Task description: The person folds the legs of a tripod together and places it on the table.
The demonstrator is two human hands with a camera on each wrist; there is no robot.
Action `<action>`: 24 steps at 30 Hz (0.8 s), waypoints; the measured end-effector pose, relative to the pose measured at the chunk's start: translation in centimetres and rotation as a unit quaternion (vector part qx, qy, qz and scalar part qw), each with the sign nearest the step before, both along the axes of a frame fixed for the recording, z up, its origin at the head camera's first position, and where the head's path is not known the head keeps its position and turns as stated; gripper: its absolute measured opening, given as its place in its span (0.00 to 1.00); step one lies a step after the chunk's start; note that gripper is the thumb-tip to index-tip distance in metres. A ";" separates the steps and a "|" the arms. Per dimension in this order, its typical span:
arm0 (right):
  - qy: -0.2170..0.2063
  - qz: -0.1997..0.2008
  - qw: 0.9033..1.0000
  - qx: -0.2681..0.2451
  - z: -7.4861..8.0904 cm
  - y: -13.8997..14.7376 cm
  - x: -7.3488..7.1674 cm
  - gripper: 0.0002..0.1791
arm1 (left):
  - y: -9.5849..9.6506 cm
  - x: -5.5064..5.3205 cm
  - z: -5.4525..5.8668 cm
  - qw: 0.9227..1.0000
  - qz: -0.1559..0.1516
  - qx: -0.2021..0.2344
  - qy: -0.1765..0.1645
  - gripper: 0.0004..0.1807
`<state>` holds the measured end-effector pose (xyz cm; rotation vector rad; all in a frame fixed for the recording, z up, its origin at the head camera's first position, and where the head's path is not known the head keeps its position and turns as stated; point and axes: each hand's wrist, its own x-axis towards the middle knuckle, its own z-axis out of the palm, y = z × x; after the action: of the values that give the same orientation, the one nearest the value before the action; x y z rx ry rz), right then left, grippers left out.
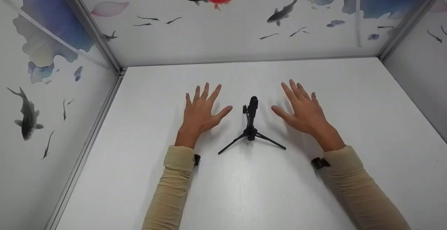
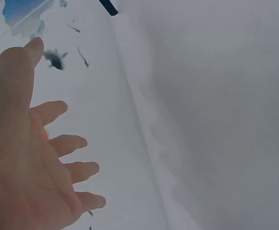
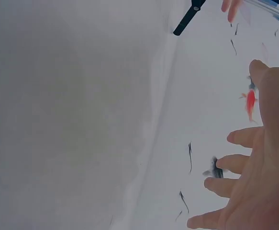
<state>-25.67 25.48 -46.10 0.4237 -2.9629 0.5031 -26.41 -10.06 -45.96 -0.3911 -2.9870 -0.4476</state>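
A small black tripod (image 1: 250,132) stands on the white table between the two hands, two of its legs spread toward the near side and a clamp-like head at its top. To its left is my left hand (image 1: 200,113), palm down with fingers spread and holding nothing. My right hand (image 1: 303,113) mirrors it on the other side, fingers spread, thumb toward the tripod. Both hands are apart from the tripod. In the left wrist view a dark leg tip (image 2: 109,6) shows at the top edge; the right wrist view shows another leg (image 3: 187,20).
White panels printed with fish and blue shapes wall the table (image 1: 244,188) at the back (image 1: 244,44), left (image 1: 70,118) and right (image 1: 412,65). Grey metal posts (image 1: 104,37) stand at the back corners. A dark band-like device (image 1: 319,163) sits at the right wrist.
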 end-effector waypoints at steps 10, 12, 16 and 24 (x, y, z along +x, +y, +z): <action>0.068 0.013 0.997 -0.045 0.1 -0.6 0.3 0.43 | 0.2 0.4 0.3 0.993 -0.038 0.103 -0.040 0.46; 0.079 0.011 0.995 -0.055 0.1 -0.8 0.3 0.42 | 0.2 0.5 0.4 0.991 -0.040 0.117 -0.047 0.45; 0.102 0.010 0.992 -0.073 0.1 -0.9 0.4 0.39 | 0.3 0.6 0.6 0.989 -0.047 0.130 -0.060 0.43; 0.140 0.025 0.986 -0.090 0.4 -1.2 0.7 0.35 | 0.3 0.8 1.0 0.984 -0.063 0.137 -0.090 0.34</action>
<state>-24.93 24.27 -45.74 0.5032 -2.6189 0.6504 -25.58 -9.77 -45.01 -0.5398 -3.0185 -0.9406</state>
